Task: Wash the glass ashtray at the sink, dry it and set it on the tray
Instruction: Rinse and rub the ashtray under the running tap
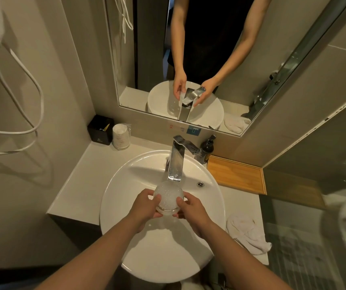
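Ashtray [168, 199] held at centre frame over the white sink [126, 185], directly under the chrome faucet [176, 164] spout, its glass covered in foam or spray (cannot tell which). Left hand [147, 206] grip clasps its left side, thumb on the rim; right hand [191, 208] grip clasps the right side. Wooden tray [237, 174] sits on the bench at right, beyond the basin. Crumpled white towel [247, 233] lies lower right, beside the sink.

Basin [126, 185]: white. Faucet [176, 162]: chrome. Ashtray [168, 197]: clear glass (speckled with white droplets). Tray [237, 174]: light wood. Towel [247, 235]: white. Box [99, 129]: black. Pump bottle [206, 148]: dark. Walls: beige.
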Motion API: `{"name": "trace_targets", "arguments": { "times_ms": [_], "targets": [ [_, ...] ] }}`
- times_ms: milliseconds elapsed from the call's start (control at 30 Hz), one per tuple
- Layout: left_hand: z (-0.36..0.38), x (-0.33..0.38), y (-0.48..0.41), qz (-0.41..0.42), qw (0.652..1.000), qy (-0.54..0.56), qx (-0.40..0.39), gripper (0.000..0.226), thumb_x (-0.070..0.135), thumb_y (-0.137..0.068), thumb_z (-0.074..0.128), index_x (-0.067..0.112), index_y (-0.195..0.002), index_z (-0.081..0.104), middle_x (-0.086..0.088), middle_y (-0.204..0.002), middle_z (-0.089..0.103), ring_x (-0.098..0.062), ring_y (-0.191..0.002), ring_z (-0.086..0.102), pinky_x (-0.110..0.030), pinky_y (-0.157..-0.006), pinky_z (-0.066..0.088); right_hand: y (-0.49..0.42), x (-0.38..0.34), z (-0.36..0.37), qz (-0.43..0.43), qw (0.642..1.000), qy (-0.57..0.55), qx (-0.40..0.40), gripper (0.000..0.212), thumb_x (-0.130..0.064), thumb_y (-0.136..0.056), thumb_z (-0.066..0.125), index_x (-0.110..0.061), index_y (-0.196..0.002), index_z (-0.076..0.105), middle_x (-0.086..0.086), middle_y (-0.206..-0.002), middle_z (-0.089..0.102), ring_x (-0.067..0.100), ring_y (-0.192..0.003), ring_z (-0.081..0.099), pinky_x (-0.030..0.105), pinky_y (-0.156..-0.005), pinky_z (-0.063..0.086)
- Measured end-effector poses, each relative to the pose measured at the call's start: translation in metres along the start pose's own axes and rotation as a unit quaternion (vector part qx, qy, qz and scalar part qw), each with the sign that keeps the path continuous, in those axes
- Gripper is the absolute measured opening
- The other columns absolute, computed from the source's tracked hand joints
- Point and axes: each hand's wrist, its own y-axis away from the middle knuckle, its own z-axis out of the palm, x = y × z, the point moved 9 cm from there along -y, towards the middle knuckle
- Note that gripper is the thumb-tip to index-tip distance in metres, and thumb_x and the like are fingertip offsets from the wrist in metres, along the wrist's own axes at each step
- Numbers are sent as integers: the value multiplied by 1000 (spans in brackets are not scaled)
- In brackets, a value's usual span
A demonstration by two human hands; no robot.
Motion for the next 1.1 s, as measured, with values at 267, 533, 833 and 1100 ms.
{"name": "trace_targets", "arguments": {
  "times_ms": [267,533,833,1100],
  "targets": [
    [12,-14,7,-34,999,38,-12,25,16,-101,60,10,-124,53,-21,-124,66,-32,-102,74,-35,-75,65,3,15,5,65,998,-20,5,21,-19,-102,50,-11,-109,68,13,-82,76,23,-64,66,33,-66,59],
    [10,-8,4,-55,998,16,-29,13,17,-102,57,6,-108,60,-19,-116,68,-30,-93,73,-31,-62,64,4,6,-2,83,996,-38,6,31,-23,-105,50,-1,-102,71,16,-77,67,18,-55,57,31,-59,52],
    [10,-1,0,-81,996,-13,-27,17,19,-102,58,7,-88,60,-18,-99,74,-25,-72,77,-35,-66,66,3,6,-2,107,992,-58,17,26,-13,-100,51,7,-108,66,23,-85,68,19,-51,57,39,-66,53],
    [15,-1,4,-55,998,16,-6,14,7,-99,53,10,-109,62,-17,-110,72,-30,-93,76,-35,-67,66,1,8,0,97,992,-74,41,23,-19,-99,58,-1,-108,69,16,-87,72,18,-59,55,31,-60,51]
  ]
}}
